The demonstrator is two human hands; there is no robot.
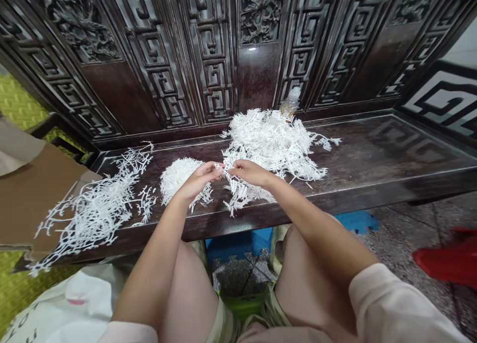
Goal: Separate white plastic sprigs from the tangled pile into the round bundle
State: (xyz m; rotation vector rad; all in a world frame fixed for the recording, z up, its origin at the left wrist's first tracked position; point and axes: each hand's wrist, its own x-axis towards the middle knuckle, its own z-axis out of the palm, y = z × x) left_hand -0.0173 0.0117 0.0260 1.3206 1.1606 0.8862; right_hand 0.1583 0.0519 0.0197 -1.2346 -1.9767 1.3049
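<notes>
My left hand point(203, 176) and my right hand point(249, 172) meet above the dark wooden bench, their fingertips pinched close together. Between them is a white branched plastic piece point(225, 170), gripped from both sides; its exact shape is partly hidden by my fingers. Behind and right of my hands lies a large heap of white branched pieces point(268, 139). A smaller rounded pile of short white pieces point(178, 176) sits just left, partly behind my left hand. Farther left spreads a pile of bare white branching stems point(100, 209).
The bench seat point(357, 149) runs along a carved openwork backrest point(257, 70). A small clear bottle point(291, 102) with a white cap stands behind the heap. Cardboard point(55, 194) and a white bag point(74, 298) are at left; something red point(447, 261) is on the floor at right.
</notes>
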